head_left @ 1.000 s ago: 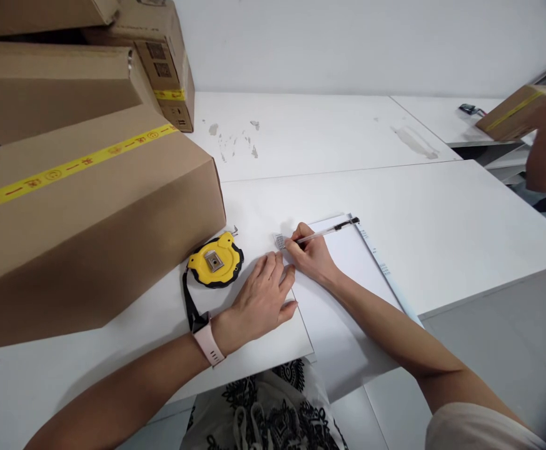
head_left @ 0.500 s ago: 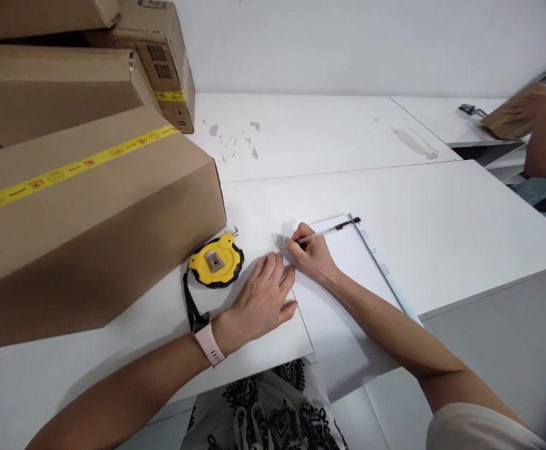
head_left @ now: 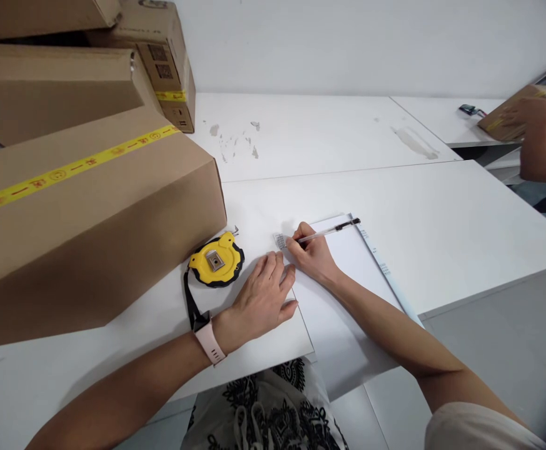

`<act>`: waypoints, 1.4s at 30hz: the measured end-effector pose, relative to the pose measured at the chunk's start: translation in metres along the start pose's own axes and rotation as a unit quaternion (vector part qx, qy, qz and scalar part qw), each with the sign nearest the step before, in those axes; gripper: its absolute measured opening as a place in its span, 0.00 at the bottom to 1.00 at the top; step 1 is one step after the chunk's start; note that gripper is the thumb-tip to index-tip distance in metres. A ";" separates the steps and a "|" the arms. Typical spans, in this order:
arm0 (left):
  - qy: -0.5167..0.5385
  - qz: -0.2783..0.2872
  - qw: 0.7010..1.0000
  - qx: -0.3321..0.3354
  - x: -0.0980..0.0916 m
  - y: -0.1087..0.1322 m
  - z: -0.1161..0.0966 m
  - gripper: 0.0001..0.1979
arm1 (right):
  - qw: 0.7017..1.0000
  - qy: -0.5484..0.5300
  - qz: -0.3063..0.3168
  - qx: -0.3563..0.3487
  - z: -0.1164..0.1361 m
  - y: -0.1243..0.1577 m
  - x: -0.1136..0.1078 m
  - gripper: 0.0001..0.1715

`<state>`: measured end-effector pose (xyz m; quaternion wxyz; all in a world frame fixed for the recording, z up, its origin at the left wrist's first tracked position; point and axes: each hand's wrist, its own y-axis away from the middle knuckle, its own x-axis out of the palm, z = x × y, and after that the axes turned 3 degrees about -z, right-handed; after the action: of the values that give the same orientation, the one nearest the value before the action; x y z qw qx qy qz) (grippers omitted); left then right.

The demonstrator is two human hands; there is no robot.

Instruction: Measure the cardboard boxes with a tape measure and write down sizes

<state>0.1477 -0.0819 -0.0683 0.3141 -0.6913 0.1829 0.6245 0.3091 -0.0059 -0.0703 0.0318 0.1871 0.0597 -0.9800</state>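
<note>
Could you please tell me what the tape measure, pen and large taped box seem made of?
Round yellow-and-black tape measure: smooth, probably moulded plastic by its contoured case; silvery clip, likely metal.
Slim black-ended pen in the right hand: likely glossy plastic, its barrel looking see-through.
Large brown box: matte cardboard, judging by dull, plain faces.

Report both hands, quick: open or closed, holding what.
Left hand: open, palm down, gripping nothing visible.
Right hand: closed, holding a pen.

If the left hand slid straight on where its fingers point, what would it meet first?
Probably the small printed slip, just ahead of the left hand, with the right hand close beside it; whether fingertips already touch it is unclear.
</note>
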 end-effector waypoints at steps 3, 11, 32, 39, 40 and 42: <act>-0.004 0.003 1.000 0.003 -0.001 0.000 0.000 0.33 | 1.000 -0.006 0.001 0.005 -0.001 0.000 0.000 0.12; 0.001 0.015 1.000 0.002 -0.001 -0.002 0.001 0.33 | 1.000 -0.008 -0.014 0.005 -0.001 -0.001 -0.002 0.12; 0.004 0.001 1.000 0.005 0.002 0.000 0.001 0.32 | 1.000 -0.004 0.000 0.005 0.002 -0.001 -0.002 0.12; 0.018 -0.001 1.000 0.002 0.004 0.001 0.000 0.32 | 1.000 -0.001 0.003 0.009 0.003 -0.001 -0.003 0.12; 0.017 -0.002 1.000 0.002 0.004 0.001 0.000 0.32 | 1.000 -0.003 0.004 0.010 0.003 -0.001 -0.003 0.12; 0.011 -0.003 1.000 0.003 0.003 0.000 0.000 0.32 | 1.000 -0.005 0.004 0.010 0.002 -0.002 -0.003 0.12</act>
<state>0.1478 -0.0814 -0.0714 0.3157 -0.6978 0.1864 0.6154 0.3108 -0.0046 -0.0668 0.0342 0.1831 0.0489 -0.9813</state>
